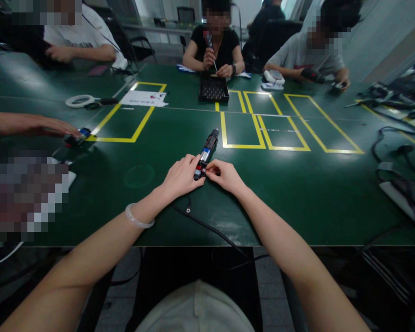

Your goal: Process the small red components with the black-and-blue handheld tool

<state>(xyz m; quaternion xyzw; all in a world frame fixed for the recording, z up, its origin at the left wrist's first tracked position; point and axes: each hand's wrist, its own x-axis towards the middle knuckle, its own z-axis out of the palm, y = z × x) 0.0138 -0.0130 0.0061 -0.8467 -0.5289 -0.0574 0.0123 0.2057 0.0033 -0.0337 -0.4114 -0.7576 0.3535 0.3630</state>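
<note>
A slim power-tool body (207, 146), with a black nose end and a silver-and-blue middle, lies slanted on the green table, pointing away from me. It looks like an electric screwdriver. My left hand (182, 175) closes on the near end of it, fingers on its left side and thumb below. The fingertips of my right hand (226, 175) pinch together at the red and black parts on the right of that end. Whatever they hold is too small to make out. A black cable with a ring terminal (188, 210) lies just below my hands.
Yellow tape rectangles (244, 146) mark the green table (280, 193). Across from me, a person works over a black tray (213, 94). Another person's hand (44, 124) touches a small device at the left. White paper (143, 98) and a cable coil (79, 101) lie farther back. Black cables (380, 147) clutter the right.
</note>
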